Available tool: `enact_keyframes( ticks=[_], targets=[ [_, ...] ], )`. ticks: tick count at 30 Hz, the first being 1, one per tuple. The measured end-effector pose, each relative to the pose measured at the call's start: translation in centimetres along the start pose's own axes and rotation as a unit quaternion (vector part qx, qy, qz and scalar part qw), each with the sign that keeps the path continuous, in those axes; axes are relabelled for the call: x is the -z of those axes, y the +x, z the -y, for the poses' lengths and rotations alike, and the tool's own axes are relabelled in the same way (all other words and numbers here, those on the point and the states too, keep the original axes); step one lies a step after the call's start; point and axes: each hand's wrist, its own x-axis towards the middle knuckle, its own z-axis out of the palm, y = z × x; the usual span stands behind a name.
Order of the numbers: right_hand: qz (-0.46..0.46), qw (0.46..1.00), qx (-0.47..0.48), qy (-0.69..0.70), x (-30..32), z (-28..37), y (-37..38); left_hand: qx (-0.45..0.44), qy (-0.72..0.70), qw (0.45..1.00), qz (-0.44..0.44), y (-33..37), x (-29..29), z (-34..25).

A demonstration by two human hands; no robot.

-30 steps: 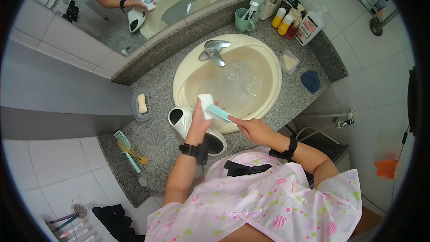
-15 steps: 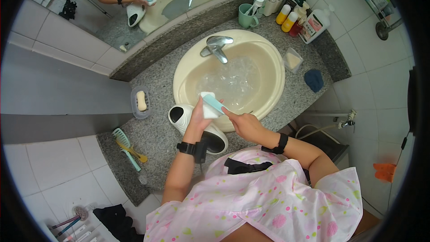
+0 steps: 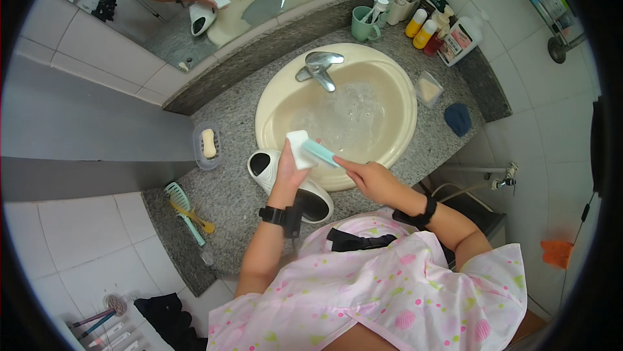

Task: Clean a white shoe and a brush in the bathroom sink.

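The left hand was closed around one white soap bar, held at the near rim of the cream basin. The right hand gripped one teal brush by its handle, its head lying against the bar. Just left of them, one white shoe lay on the speckled grey surface. Further left sat one clear dish with one small yellow soap, and one teal comb nearer the edge. Behind the single tap stood one green cup and two yellow bottles.
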Motion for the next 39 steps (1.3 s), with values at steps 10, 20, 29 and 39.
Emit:
enact_keyframes(
  ticks=[10,20,29,39],
  targets=[
    [0.023,0.999,0.0,-0.022,-1.5,0.6,-2.2,-0.006,0.048,0.998,-0.026,-0.6,-1.4,1.2],
    [-0.027,0.999,0.0,-0.028,-3.2,-2.6,2.3,0.069,0.086,0.994,0.024,-1.2,-1.6,3.2],
    [-0.111,0.986,-0.117,-0.04,-3.6,-13.4,7.5,0.006,0.017,0.999,-0.049,-1.5,-0.7,1.7],
    [-0.043,0.985,-0.094,-0.137,-4.5,-15.4,6.9,-0.01,-0.002,0.999,-0.047,-0.7,0.6,1.9]
  ],
)
